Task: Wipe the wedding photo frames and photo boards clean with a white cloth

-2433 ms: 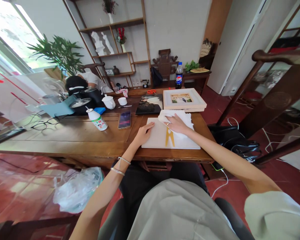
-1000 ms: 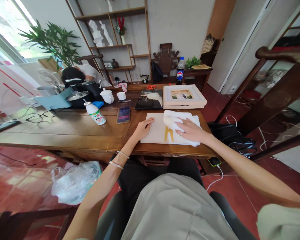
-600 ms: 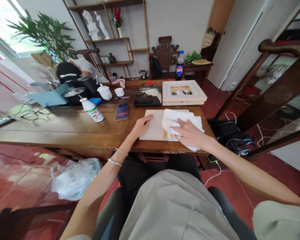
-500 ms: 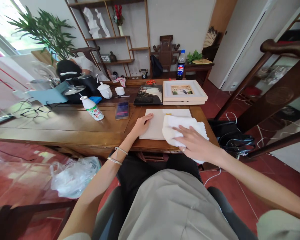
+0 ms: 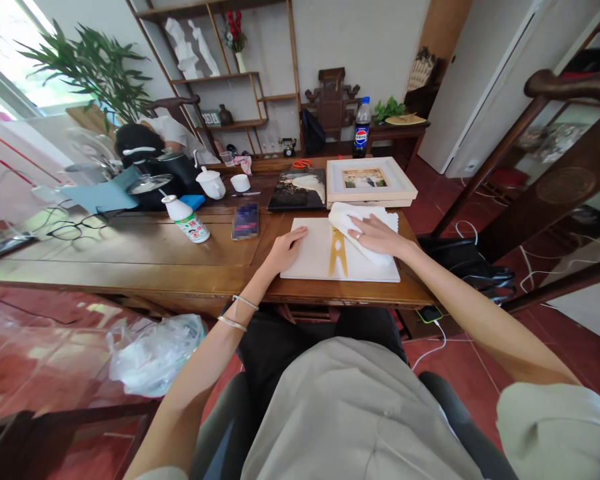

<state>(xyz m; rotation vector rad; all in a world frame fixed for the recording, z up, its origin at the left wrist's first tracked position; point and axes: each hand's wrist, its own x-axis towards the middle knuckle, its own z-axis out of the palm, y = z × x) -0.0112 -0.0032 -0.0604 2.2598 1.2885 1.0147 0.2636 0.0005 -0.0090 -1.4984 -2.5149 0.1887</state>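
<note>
A white board (image 5: 313, 257) lies flat on the wooden desk (image 5: 145, 257), with a yellow forked strip (image 5: 338, 252) on it. My left hand (image 5: 286, 249) rests on the board's left edge, fingers flat and holding nothing. My right hand (image 5: 377, 237) presses a white cloth (image 5: 347, 219) onto the board's far right part, fingers lying over the cloth.
Beyond the board lie a white framed photo (image 5: 367, 180) and a dark photo print (image 5: 299, 189). A phone (image 5: 245, 221), a white bottle (image 5: 185, 219), a teapot (image 5: 210, 183) and glasses (image 5: 73, 230) are to the left. A plastic bag (image 5: 155, 353) lies on the floor.
My right hand drew the cloth down toward the board's near edge, covering the yellow strip, then moved it back up to the far right. The left hand stayed put.
</note>
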